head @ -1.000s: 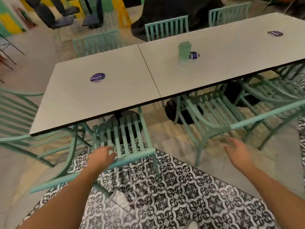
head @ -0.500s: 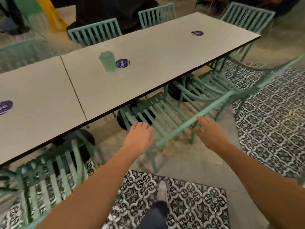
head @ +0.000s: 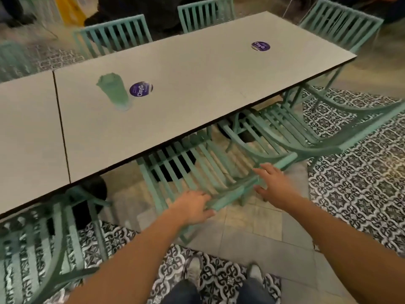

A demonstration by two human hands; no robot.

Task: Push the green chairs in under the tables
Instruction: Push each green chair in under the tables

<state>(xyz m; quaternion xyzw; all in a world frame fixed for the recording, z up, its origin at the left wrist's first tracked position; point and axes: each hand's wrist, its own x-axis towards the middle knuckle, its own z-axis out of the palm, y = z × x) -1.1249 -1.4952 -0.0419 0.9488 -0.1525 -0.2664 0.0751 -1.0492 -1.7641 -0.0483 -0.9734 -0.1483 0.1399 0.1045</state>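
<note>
we now have both hands on the green chair (head: 197, 170) back (a second ago on its neighbour): left hand (head: 192, 207) gripping the rail, right hand (head: 271, 185) wide, seat partly under the tabletop (head: 197, 84) near edge.

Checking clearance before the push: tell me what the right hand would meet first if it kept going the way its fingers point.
Probably the green chair's top rail, which the right hand already seems to touch.
</note>
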